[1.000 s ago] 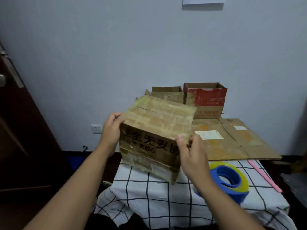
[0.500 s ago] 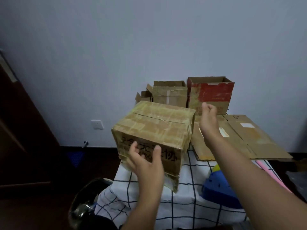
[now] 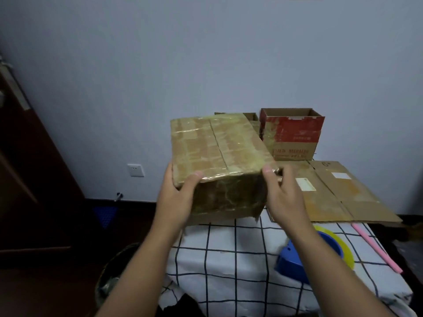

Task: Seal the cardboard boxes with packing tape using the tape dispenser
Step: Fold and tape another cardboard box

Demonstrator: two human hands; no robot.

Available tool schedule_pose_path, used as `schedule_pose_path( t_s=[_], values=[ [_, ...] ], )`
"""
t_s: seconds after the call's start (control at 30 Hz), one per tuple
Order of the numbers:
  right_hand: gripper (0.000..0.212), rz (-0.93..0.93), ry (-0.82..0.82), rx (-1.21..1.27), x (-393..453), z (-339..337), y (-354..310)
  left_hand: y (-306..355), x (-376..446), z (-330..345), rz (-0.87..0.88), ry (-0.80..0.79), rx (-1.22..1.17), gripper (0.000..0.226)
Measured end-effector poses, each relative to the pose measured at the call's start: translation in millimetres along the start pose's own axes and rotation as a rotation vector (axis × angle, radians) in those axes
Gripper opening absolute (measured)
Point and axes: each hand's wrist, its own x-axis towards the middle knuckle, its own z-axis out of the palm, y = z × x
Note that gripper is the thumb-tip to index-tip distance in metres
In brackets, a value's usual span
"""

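You hold the taped cardboard box [image 3: 217, 154] between both hands above the far left part of the desk [image 3: 240, 255], which wears a white cloth with a dark grid. Your left hand [image 3: 176, 200] grips the near left corner, thumb over the top edge and fingers [image 3: 170, 177] curled round the side. Your right hand [image 3: 283, 195] grips the near right corner, thumb on the top edge and fingers wrapped behind the side. Glossy tape covers the top of the box, and a seam runs down its middle.

The blue tape dispenser [image 3: 304, 259] with its yellow roll lies on the desk near your right forearm, which hides part of it. A pink stick [image 3: 375, 247] lies on the cloth to its right. Flattened cardboard [image 3: 338, 193] lies behind them. Against the wall stands an open red and brown box [image 3: 291, 133], and another brown box [image 3: 251, 116] shows just behind the one you hold. A wall socket [image 3: 135, 170] sits low on the left.
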Motion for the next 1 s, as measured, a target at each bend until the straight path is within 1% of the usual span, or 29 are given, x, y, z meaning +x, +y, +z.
schedule_pose_path(
  t_s=[0.07, 0.1, 0.2, 0.33, 0.4, 0.5, 0.57, 0.67, 0.77, 0.93, 1.0],
  values=[
    [0.031, -0.056, 0.001, -0.098, -21.0, 2.1, 1.9, 3.7, 10.2, -15.1, -0.003, -0.068, 0.032, 0.057],
    [0.034, -0.079, 0.015, -0.158, -31.4, 4.1, 4.0, 3.6, 12.3, -19.7, -0.005, -0.108, 0.038, 0.059],
    [0.044, -0.101, 0.058, -0.289, -54.9, 9.1, 12.7, -9.7, 11.4, -25.2, -0.020, -0.199, 0.055, 0.078],
    [0.052, -0.101, 0.054, -0.370, -59.5, 9.6, 23.3, -37.8, 6.5, -27.7, -0.016, -0.186, 0.131, 0.094],
    [0.056, -0.121, 0.051, -0.394, -57.5, 7.4, 24.3, -43.2, 3.9, -29.4, 0.028, -0.199, 0.088, 0.086],
    [0.052, -0.205, 0.021, -0.444, -57.2, 4.4, 22.5, -46.0, 2.5, -31.4, 0.063, -0.171, 0.078, 0.055],
    [0.053, -0.218, 0.028, -0.445, -57.0, 3.7, 21.8, -49.1, 1.8, -29.7, 0.087, -0.135, 0.077, 0.045],
    [0.056, -0.188, 0.046, -0.419, -56.8, 6.3, 22.0, -53.1, 1.8, -24.5, 0.105, -0.067, 0.082, 0.043],
    [0.056, -0.175, 0.047, -0.423, -55.3, 6.9, 22.8, -53.9, 3.3, -22.4, 0.089, -0.042, 0.083, 0.040],
    [0.049, -0.211, 0.060, -0.428, -54.4, 3.1, 27.8, -60.3, -0.6, -17.2, 0.142, -0.011, 0.124, 0.047],
    [0.050, -0.205, 0.025, -0.410, -55.0, 1.7, 30.3, -59.6, -2.1, -13.5, 0.151, -0.008, 0.138, 0.050]
  ],
)
